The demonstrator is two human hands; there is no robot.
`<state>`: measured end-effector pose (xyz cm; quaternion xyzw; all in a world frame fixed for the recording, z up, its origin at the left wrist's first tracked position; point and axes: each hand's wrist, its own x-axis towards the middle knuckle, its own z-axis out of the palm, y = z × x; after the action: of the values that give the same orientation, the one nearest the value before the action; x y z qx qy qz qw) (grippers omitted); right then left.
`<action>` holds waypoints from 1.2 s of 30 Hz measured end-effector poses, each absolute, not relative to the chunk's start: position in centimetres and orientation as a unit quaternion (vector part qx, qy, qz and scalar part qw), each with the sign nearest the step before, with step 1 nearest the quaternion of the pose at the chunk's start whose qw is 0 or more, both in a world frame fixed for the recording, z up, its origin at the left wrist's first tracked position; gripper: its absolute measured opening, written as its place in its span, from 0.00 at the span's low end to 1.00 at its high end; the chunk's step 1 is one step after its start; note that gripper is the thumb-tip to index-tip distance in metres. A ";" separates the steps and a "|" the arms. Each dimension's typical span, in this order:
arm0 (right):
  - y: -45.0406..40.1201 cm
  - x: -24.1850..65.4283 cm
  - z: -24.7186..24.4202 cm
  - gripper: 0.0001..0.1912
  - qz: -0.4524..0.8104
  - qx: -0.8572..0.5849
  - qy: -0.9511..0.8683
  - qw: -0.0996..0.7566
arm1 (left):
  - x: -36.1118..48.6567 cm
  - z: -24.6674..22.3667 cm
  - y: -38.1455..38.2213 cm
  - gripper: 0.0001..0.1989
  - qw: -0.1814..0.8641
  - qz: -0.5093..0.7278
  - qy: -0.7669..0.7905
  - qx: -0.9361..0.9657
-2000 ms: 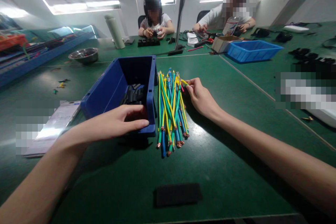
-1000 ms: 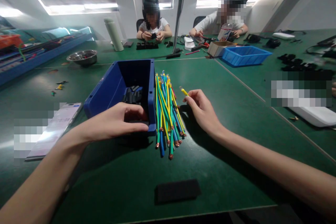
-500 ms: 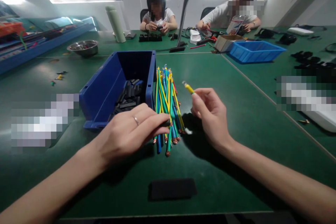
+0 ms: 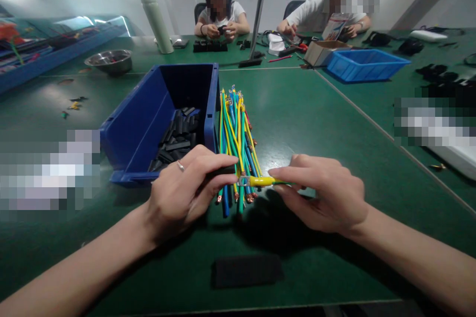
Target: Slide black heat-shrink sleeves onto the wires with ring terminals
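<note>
Left hand (image 4: 186, 190) has a small black tube (image 4: 224, 170) pinched between thumb and fingers, and you can see a ring on one finger. Right hand (image 4: 323, 193) is pinching a yellow-green wire (image 4: 262, 181), holding it pretty much level with its metal lug (image 4: 244, 182) pointing left. So both hands are closed down narrow on something, and they meet in the middle, over the near part of a pile of wires (image 4: 242, 141). The lug's tip is right at the left fingertips, but I honestly can't tell if it's touching the tube. The pile is mostly yellow, green and blue stuff, lying lengthwise on the green bench (image 4: 320, 119), bare copper ends toward the person. Just left of it sits a dark blue bin (image 4: 130, 131) with a bunch more black tubes (image 4: 179, 143) inside. There's a flat black block (image 4: 247, 271) near the front edge too. Farther back you've got a metal bowl (image 4: 119, 66) on the left, a pale green flask (image 4: 159, 29), plus a cardboard box (image 4: 316, 54) right beside a lighter blue tray (image 4: 366, 68). Two co-workers in white tops sit across the bench, hands busy with small stuff.
</note>
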<state>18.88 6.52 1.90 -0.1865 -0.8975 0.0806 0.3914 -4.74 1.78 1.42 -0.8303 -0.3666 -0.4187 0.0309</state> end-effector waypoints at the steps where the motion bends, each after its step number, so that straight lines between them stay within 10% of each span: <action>1: 6.5 18.9 2.0 0.07 0.078 -0.196 -0.900 0.380 | -4.7 1.4 1.8 0.08 0.025 -0.429 -0.367 -0.825; 36: 6.2 18.6 1.6 0.06 0.017 -0.186 -0.903 0.387 | -4.2 2.1 1.1 0.08 0.014 -0.396 -0.359 -0.845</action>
<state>18.60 6.18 1.56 -0.1857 -0.9032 0.0168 0.3867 -4.21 1.14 2.10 -0.8452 -0.3591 -0.3956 0.0139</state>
